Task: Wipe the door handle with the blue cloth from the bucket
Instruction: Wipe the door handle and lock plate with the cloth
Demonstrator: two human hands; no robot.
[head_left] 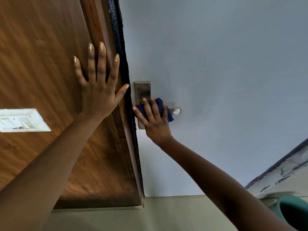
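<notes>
A silver lever door handle on a metal backplate is fixed to the pale grey-blue door. My right hand presses a folded blue cloth over the lever, so only the lever's tip shows to the right of the cloth. My left hand lies flat with fingers spread on the brown wooden frame, just left of the door's edge. A green bucket shows partly at the bottom right on the floor.
A white switch plate is set in the wooden panel at the left. A black seal strip runs along the door's edge. Beige floor tiles lie below. A worn skirting edge runs at the right.
</notes>
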